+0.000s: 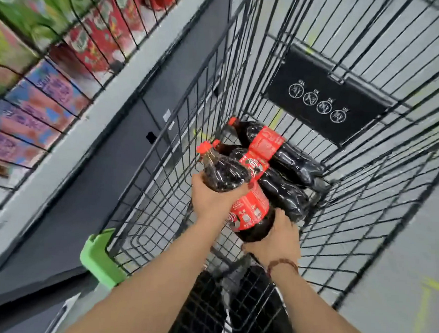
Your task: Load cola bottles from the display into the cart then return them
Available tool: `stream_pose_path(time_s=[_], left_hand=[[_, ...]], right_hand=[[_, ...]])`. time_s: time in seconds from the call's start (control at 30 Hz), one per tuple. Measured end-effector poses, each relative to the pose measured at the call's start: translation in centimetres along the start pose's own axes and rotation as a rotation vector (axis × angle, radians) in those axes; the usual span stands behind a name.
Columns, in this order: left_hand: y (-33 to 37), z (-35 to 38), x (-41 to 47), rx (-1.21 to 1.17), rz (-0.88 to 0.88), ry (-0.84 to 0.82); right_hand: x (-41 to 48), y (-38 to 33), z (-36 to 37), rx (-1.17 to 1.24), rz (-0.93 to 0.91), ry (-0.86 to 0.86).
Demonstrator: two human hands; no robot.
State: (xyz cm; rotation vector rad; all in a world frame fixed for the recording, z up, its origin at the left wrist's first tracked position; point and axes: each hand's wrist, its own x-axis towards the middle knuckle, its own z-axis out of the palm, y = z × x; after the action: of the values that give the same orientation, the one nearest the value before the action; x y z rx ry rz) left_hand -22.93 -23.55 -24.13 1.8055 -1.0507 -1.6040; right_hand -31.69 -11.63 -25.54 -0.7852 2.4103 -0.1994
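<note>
I hold a big cola bottle with a red cap and red label inside the black wire cart. My left hand grips its upper body. My right hand cups its base from below. The bottle is tilted, cap pointing up and left. Two more cola bottles lie on the cart floor beyond it: one right behind the held bottle, another farther back, both with caps to the left.
A black placard with round warning icons hangs on the cart's far wall. A green plastic corner marks the cart's near left. To the left a wire-fronted display holds colourful packs. Grey floor lies around.
</note>
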Motion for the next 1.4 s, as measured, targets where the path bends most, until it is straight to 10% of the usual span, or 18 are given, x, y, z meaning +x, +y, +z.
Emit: stream_pose_path(time_s=[0.63,1.0,1.4], left_hand=[[18.2,-8.9,-20.6,-0.357,0.785,0.307],[13.9,-22.0,-32.2,-0.410,0.908,0.358],[-2.0,-37.9,-49.2,-0.504,0.939,0.867]], right_hand=[[-9.6,-9.4,-19.7,0.310,-0.804,0.224],[-22.5,-13.0,-20.6,0.378,-1.112,-0.191],[-45.3,-13.0,-7.2,0.359,-1.332,-0.872]])
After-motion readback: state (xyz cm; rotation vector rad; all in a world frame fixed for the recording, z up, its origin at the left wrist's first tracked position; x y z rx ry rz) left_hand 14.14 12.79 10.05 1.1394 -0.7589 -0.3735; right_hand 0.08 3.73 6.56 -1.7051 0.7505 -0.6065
